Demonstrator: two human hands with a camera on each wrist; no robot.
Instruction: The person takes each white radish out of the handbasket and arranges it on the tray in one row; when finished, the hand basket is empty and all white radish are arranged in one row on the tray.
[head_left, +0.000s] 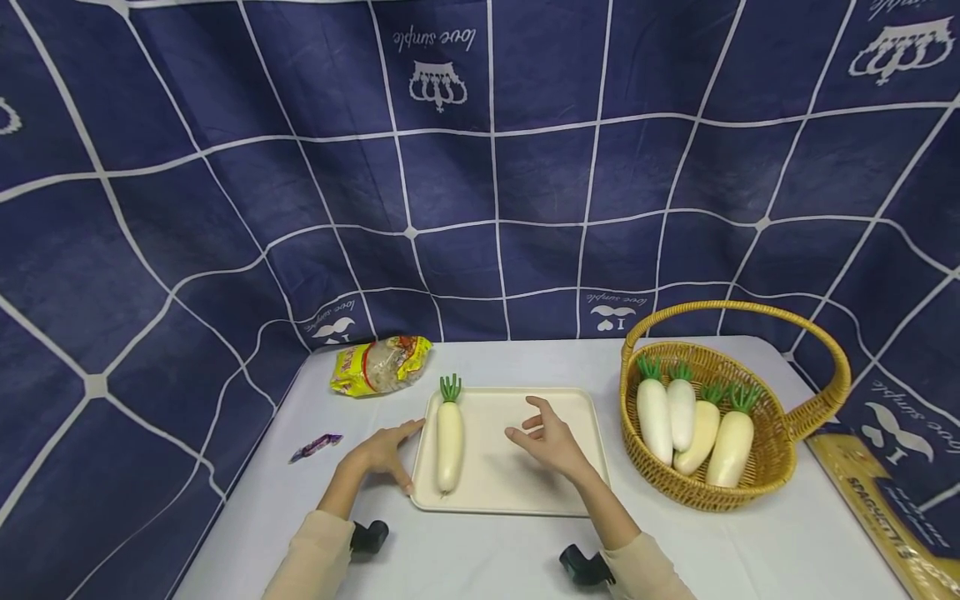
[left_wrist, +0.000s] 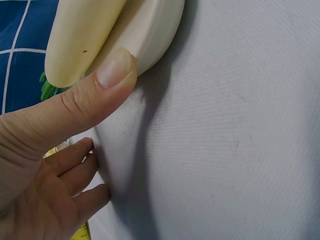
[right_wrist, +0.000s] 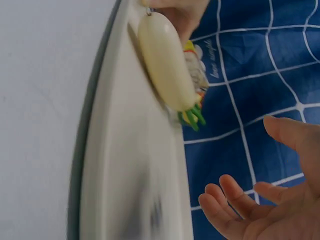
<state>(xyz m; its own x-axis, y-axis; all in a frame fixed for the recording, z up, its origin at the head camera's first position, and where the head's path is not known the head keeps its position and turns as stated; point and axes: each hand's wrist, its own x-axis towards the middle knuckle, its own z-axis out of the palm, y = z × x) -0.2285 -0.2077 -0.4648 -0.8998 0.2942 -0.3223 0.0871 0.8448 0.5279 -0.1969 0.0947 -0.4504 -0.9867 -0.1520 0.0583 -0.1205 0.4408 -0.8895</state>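
Observation:
A white radish (head_left: 450,447) with green stalks lies lengthwise on the left part of a cream tray (head_left: 491,417). My left hand (head_left: 381,454) is at the tray's left side, fingers spread. Its thumb (left_wrist: 112,70) touches the rim near the front corner, close to the radish's tip. Over the right half of the tray, my right hand (head_left: 551,440) hovers with loosely bent fingers and holds nothing. To the right stands a wicker basket (head_left: 776,454) with a tall handle, and several more radishes (head_left: 731,450) lean inside it.
Behind the tray's left corner lies a yellow printed bag (head_left: 382,365). A small purple wrapped item (head_left: 315,447) is left of my left hand. A spaghetti packet (head_left: 877,508) lies along the right edge. Blue checked cloth (head_left: 540,183) hangs behind the white table (head_left: 495,558).

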